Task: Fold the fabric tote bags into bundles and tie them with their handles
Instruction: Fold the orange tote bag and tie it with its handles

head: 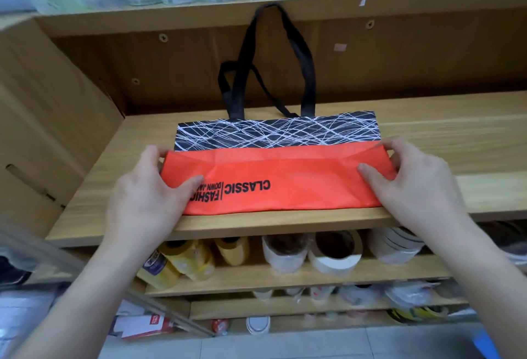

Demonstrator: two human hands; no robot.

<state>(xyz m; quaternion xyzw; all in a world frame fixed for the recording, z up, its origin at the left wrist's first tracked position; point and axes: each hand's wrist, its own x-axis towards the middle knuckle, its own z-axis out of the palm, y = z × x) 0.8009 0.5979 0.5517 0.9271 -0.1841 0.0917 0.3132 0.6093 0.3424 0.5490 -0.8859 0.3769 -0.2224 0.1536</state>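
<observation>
View: head
Item: bag (273, 184), orange with black print and a black band of white lines at its far edge.
Place: flat on the shelf (427, 136), its near edge along the shelf's front lip, between my hands.
Handles (308, 73): black straps that run from the far edge up against the back panel, loose and untied.
Left hand (145, 190): I pinch the left end of the orange fold, thumb on top.
Right hand (413, 182): I pinch the right end the same way.
Weight: light, I judge.
Stiffness: soft and thin. It shows creases, so a fold should stay if I press it flat.
Surface: matte, so I expect little slip.
Where to hold: both ends of the fold for now. For tying, I should take the straps near their roots.
Nearby: tape rolls (333, 253) on the shelf below; box (42, 130) at left.
</observation>
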